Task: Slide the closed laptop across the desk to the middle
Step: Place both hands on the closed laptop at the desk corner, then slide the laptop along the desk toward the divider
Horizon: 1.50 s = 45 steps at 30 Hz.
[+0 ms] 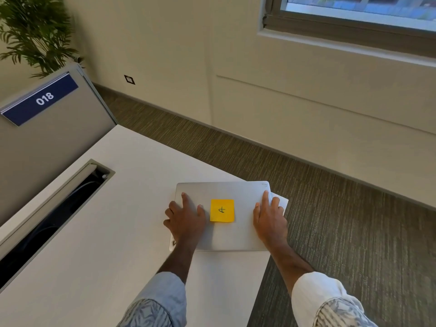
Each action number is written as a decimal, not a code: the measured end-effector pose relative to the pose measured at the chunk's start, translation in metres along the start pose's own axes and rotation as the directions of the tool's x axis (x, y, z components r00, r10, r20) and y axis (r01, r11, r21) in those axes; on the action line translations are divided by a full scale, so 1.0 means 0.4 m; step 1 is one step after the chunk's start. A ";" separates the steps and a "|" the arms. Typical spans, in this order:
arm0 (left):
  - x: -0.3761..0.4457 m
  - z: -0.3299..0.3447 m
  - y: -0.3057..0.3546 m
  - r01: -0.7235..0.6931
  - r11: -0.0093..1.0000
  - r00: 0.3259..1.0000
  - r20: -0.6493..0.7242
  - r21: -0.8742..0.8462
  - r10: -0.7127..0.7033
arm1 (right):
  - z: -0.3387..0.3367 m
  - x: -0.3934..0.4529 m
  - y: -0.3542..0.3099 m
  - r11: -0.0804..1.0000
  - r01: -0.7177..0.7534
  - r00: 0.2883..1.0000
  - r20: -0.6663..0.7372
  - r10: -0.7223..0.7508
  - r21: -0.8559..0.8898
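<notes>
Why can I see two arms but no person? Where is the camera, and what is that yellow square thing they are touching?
The camera sits on the person's head and looks down, so you see only their arms, as if they were your own. There is just this one picture.

Both hands lie flat on a closed silver laptop. The left hand presses near its left edge, the right hand near its right edge. Nothing is lifted; the hands only rest on top.

The yellow square is a sticky note stuck on the lid between the hands, with a pen mark on it.

The laptop lies at the corner of a white desk, its right side poking over the edge. The long dark slot is an opening in the desk.
</notes>
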<state>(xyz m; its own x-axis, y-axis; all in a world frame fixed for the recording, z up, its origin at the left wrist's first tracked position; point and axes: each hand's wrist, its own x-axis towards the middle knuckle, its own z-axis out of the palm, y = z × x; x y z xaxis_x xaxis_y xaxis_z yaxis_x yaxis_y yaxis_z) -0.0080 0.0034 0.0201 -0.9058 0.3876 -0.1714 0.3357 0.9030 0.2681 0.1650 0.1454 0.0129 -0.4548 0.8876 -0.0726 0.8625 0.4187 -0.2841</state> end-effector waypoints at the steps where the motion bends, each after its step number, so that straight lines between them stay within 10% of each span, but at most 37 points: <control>1: 0.004 -0.002 0.005 0.023 1.000 1.000 0.015 -0.016 -0.023 | 0.001 0.000 -0.005 1.000 -0.011 1.000 -0.005 0.012 0.012; 16: 0.058 -0.055 -0.068 0.090 0.782 0.986 0.166 -0.616 0.017 | -0.020 0.019 0.014 0.981 -0.044 0.999 0.003 0.045 0.187; 45: -0.050 -0.120 -0.235 0.020 0.938 0.994 0.103 -0.346 0.017 | -0.054 -0.107 -0.100 0.975 0.066 0.996 0.043 -0.077 0.212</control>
<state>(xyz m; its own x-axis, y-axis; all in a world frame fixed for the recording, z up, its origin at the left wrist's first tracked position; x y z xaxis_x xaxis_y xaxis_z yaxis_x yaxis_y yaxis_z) -0.0340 -0.0980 0.0440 -0.8684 0.4197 -0.2640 0.2071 0.7908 0.5759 0.1548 0.0950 0.0480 -0.5291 0.8436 -0.0918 0.7639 0.4264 -0.4843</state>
